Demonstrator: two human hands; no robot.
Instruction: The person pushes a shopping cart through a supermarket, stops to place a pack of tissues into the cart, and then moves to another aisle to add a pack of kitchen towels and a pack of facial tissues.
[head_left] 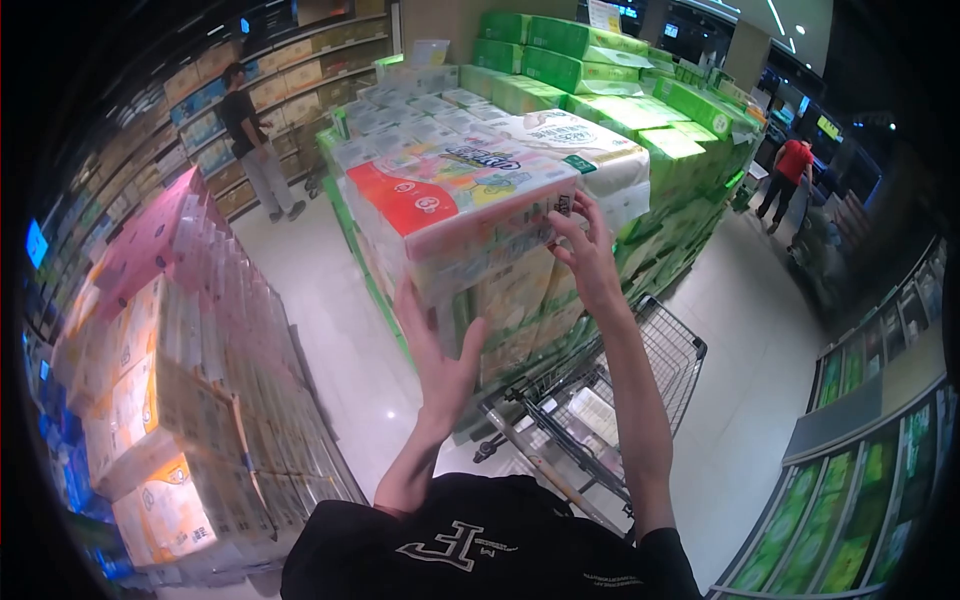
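At the bottom centre of the frame sits the person's black top with a pale printed logo, and both bare forearms rise from it toward the middle of the picture. Just right of the arms stands a wire shopping cart (610, 400), its basket below and behind the raised pack. The left hand (440, 350) is spread open with its fingers pressed flat against the underside and near face of a large plastic-wrapped pack of tissue rolls (460, 205), carrying it from below. The right hand (585, 255) reaches up along the pack's right end, its fingers curled loosely over the corner and touching the wrap rather than closing tight. The pack is held up in the centre of the frame, tilted, its top printed in red and orange. Along the left edge runs a stack of pink and orange packs (170, 330) on the floor. Behind the held pack, filling the upper centre and right, rises a pile of green packs (640, 110). Farther off, one person (255, 140) stands by shelves at upper left, and another in a red top (790, 170) stands at upper right.
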